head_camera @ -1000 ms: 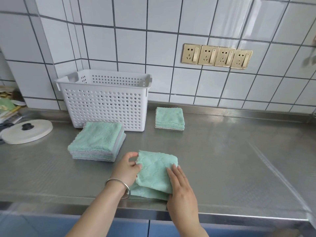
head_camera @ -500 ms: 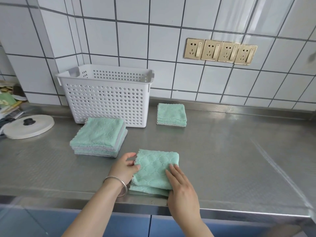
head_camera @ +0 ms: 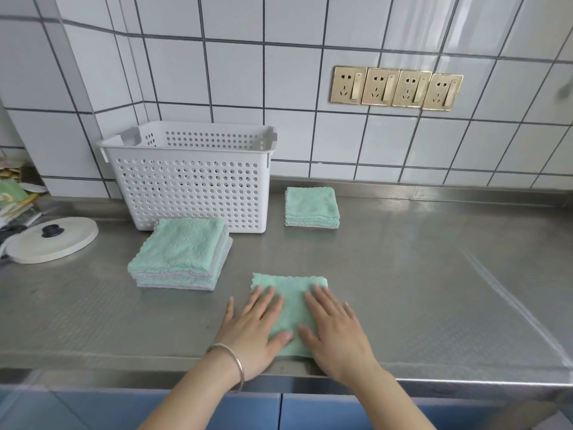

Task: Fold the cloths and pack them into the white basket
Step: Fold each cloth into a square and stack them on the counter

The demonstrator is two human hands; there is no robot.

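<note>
Mint-green fluffy cloth (head_camera: 291, 301), scallop-edged and folded square, lies near the white basket (head_camera: 198, 184); left hand (head_camera: 251, 332) and right hand (head_camera: 336, 333) press it with fingers spread flat

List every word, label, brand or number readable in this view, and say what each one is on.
No text can be read anywhere in this view.
Printed papers at the far left edge: too blurred and too small to read.
Four gold wall sockets: no legible markings.
White basket, green cloths and the round lid: no labels visible.
</note>
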